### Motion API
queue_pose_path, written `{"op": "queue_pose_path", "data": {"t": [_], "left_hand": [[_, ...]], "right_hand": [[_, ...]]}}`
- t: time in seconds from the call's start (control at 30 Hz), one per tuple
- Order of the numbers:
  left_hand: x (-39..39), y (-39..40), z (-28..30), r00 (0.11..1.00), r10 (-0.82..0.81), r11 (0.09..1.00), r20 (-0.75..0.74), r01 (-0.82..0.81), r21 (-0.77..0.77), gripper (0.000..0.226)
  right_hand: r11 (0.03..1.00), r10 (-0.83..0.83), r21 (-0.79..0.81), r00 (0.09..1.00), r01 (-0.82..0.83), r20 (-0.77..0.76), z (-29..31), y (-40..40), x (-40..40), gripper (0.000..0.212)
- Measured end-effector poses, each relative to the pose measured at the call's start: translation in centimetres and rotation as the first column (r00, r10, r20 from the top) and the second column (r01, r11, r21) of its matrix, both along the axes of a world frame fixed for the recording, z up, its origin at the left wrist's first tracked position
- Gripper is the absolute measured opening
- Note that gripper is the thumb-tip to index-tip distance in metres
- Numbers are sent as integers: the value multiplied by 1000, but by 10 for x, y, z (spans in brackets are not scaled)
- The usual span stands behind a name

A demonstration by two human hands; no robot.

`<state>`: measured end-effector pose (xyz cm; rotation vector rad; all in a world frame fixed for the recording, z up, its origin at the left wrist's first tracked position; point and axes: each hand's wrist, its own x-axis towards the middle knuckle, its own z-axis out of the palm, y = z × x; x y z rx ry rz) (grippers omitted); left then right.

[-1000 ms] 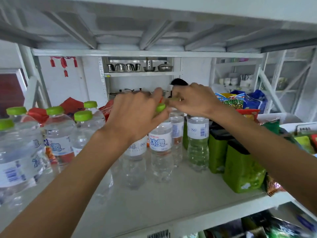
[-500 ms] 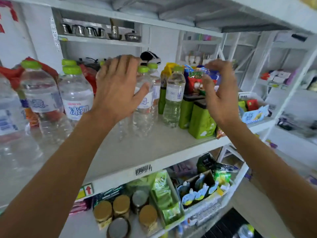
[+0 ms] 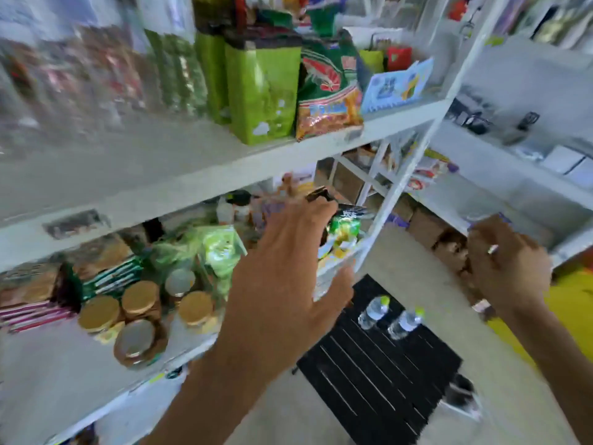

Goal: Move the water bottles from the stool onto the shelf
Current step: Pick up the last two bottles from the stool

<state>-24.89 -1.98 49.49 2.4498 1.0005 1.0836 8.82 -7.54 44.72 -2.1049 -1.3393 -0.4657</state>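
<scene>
Two small water bottles with green caps (image 3: 373, 311) (image 3: 406, 321) stand side by side on a black slatted stool (image 3: 378, 374) on the floor at the lower right. My left hand (image 3: 285, 277) hovers open in mid-air above and to the left of the stool, fingers spread, holding nothing. My right hand (image 3: 507, 268) is higher at the right, fingers loosely curled and empty. The white shelf (image 3: 179, 175) crosses the upper left; bottles standing on it at the far left are only a blur (image 3: 48, 91).
Green boxes (image 3: 261, 91) and a snack bag (image 3: 327, 91) stand on the upper shelf. Gold-lidded jars (image 3: 139, 300) and packets fill the shelf below. A white shelf post (image 3: 404, 175) runs down beside the stool. Cardboard boxes (image 3: 426, 223) sit behind it.
Both hands have left the bottles on the shelf and dropped down and to the right. My view has swung down from the shelf to the stool.
</scene>
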Motion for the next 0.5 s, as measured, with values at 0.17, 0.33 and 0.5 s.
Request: {"op": "queue_pose_path", "data": {"t": [0.17, 0.33, 0.5], "left_hand": [[162, 11, -120, 982, -58, 975, -181, 17, -222, 58], [308, 42, -265, 879, -71, 880, -472, -168, -445, 48], [385, 90, -396, 698, -31, 862, -715, -344, -372, 59]], "right_hand": [[973, -120, -219, 976, 79, -181, -102, 15, 127, 37], [695, -194, -709, 919, -118, -344, -256, 35, 202, 30], [479, -79, -860, 967, -176, -242, -363, 58, 258, 66]]}}
